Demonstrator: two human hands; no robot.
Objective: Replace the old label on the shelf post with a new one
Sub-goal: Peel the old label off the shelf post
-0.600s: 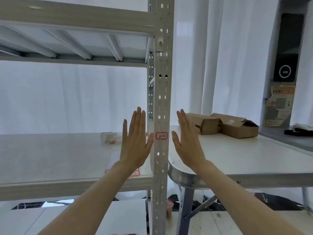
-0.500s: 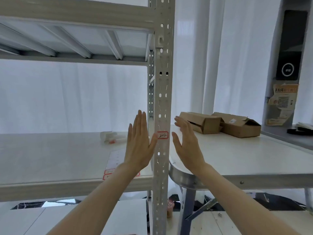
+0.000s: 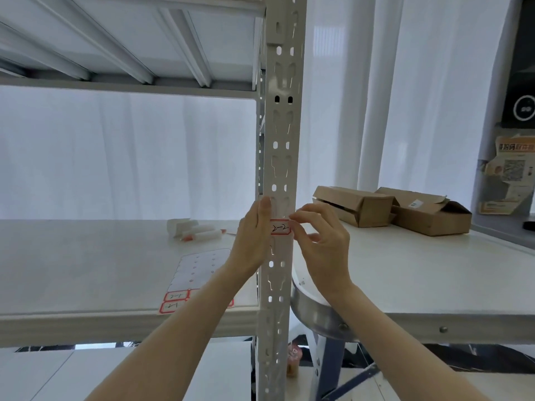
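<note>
A white perforated shelf post (image 3: 280, 157) stands upright in the middle of the view. At hand height it carries a small red-bordered label (image 3: 278, 228) with handwriting. My left hand (image 3: 251, 244) lies against the post's left side, fingers straight, just left of the label. My right hand (image 3: 322, 244) has its fingers curled, and its thumb and fingertips pinch the label's right edge. On the shelf board behind my left arm lies a sticker sheet (image 3: 197, 270) with red-bordered labels (image 3: 176, 296) at its near end.
A white marker pen (image 3: 202, 234) and a folded paper lie further back on the shelf board (image 3: 72, 270). A table (image 3: 434, 270) to the right holds two cardboard boxes (image 3: 354, 205) (image 3: 428, 214). Another shelf board hangs overhead.
Both hands have closed in on the post from either side. The left hand now lies against it, and the right hand's fingers have curled onto the label's right edge.
</note>
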